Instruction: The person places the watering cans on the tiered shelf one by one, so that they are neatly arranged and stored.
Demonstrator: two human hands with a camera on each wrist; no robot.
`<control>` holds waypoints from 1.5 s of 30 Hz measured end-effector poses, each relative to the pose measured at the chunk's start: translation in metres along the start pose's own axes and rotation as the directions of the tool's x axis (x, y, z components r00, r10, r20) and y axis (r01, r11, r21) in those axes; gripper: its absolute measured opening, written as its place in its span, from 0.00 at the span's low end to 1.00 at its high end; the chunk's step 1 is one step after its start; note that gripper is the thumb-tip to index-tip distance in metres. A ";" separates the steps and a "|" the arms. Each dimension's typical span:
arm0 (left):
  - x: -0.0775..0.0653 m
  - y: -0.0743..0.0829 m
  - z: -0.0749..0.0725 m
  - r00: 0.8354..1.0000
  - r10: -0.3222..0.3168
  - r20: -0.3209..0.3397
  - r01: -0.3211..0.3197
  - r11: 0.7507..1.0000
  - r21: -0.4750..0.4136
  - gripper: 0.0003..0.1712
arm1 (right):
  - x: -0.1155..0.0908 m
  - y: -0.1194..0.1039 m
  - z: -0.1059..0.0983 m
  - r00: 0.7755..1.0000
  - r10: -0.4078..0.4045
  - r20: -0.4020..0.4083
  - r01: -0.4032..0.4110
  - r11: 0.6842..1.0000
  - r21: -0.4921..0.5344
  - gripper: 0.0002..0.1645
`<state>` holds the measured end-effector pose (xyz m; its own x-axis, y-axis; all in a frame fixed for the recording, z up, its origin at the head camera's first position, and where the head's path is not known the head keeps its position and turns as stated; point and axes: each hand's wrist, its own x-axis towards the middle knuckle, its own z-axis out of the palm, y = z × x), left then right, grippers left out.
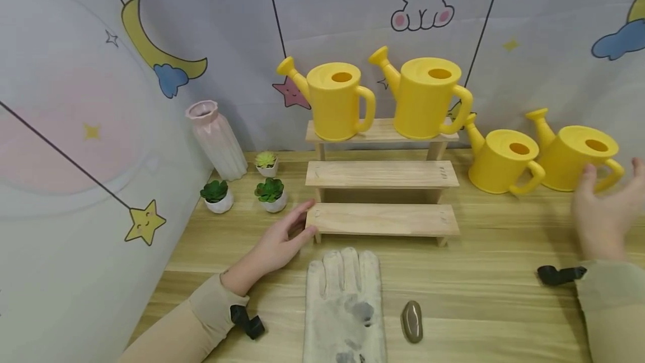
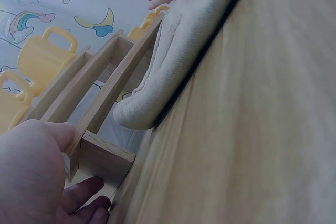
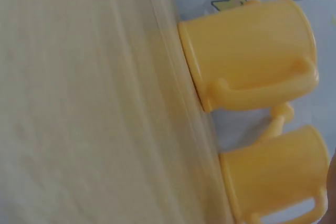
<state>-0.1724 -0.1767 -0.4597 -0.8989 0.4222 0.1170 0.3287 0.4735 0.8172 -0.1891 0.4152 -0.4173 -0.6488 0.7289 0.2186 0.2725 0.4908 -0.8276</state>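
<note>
Fingers point(image 1: 296, 215) spread, the left hand point(image 1: 274, 244) seemingly steadied the stand point(image 1: 383, 173); the right hand point(image 1: 606, 213), likewise spread, probably needed to grip the three-o'clock watering can point(image 1: 564, 157).

Two watering cans point(image 1: 335, 105) atop the stand point(image 1: 382, 174), two more cans point(image 1: 566, 156) at right, plants point(image 1: 270, 189) at left, glove point(image 1: 342, 307) in front
</note>
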 end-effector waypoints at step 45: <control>0.000 0.003 0.000 1.000 0.004 0.002 -0.004 1.000 0.007 0.37 | 0.018 0.029 0.003 0.988 0.102 -0.120 -0.094 0.993 0.068 0.18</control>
<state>-0.1718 -0.1754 -0.4573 -0.8970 0.4255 0.1196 0.3348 0.4773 0.8125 -0.1950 0.4413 -0.4383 -0.5278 0.8270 0.1937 0.2838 0.3866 -0.8775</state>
